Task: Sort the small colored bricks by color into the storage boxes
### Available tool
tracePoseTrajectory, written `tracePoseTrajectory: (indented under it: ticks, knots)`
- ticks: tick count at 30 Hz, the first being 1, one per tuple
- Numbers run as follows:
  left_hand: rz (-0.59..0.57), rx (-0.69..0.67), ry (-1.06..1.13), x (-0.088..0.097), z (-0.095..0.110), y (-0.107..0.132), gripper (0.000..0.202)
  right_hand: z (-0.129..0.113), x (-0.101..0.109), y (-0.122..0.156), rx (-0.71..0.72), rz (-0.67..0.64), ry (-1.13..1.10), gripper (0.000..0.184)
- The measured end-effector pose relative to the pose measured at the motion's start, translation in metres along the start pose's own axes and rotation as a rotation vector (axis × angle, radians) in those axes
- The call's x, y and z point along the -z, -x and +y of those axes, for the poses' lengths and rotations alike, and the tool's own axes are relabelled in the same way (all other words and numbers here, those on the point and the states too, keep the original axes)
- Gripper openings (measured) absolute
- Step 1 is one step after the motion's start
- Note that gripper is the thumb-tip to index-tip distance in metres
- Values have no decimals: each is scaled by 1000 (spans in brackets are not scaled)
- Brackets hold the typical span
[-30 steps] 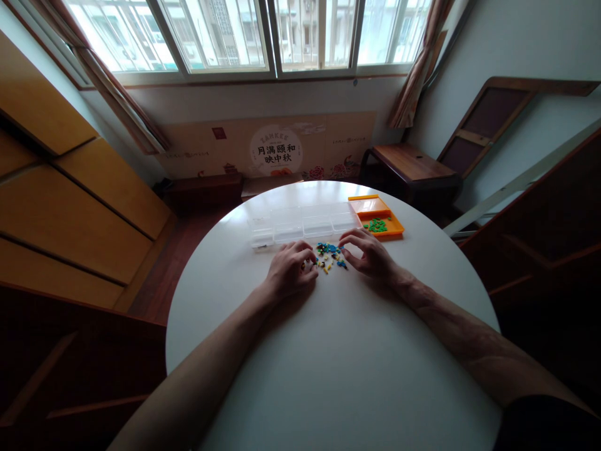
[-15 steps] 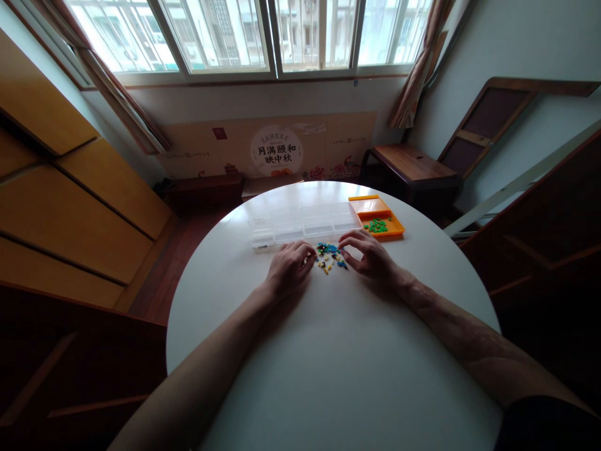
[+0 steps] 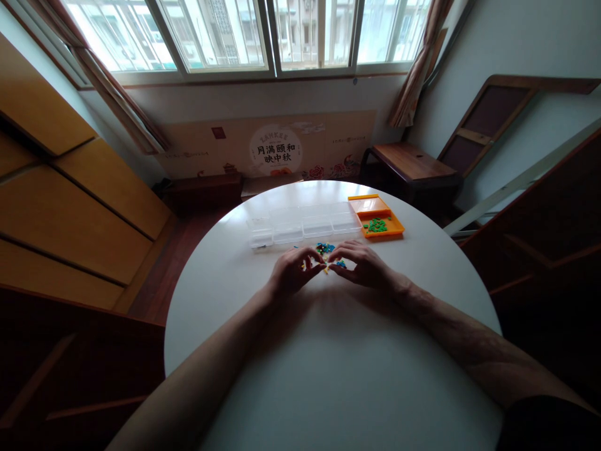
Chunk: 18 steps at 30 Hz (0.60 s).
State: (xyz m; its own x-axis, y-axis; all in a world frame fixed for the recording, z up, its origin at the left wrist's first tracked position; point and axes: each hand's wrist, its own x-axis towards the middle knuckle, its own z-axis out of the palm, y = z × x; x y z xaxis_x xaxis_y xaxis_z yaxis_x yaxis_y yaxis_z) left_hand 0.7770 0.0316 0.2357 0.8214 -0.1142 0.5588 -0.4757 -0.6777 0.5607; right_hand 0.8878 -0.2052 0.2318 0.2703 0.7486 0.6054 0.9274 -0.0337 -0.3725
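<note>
A small heap of tiny coloured pieces point(image 3: 325, 249), blue, yellow and dark, lies on the round white table point(image 3: 338, 351). My left hand point(image 3: 293, 270) and my right hand point(image 3: 359, 264) meet over the near side of the heap. Their fingertips pinch together around a small yellow piece point(image 3: 325, 269). Both hands have curled fingers. Part of the heap is hidden under the fingers.
A clear plastic compartment box point(image 3: 300, 225) stands just beyond the heap. An orange tray point(image 3: 375, 216) holding several green pieces sits to its right. A dark wooden side table point(image 3: 410, 164) and folded furniture stand beyond the table's right edge.
Both hands have moved inward from either side of the heap. Their fingertips now meet at its near edge and pinch a small piece.
</note>
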Motion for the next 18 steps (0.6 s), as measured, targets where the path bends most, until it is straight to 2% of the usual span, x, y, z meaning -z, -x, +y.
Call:
tracePoseTrajectory:
  ticks: [6,14,18]
  knots:
    - [8,-22,-20,-2,3,0,14,4,-3,1,17,5,15,2]
    - [6,-2,0,-4,0,1,14,5,-3,1,61,49,21,6]
    - [19,37,-91,-1,-3,0,10,8,2,0,-43,82,27,3]
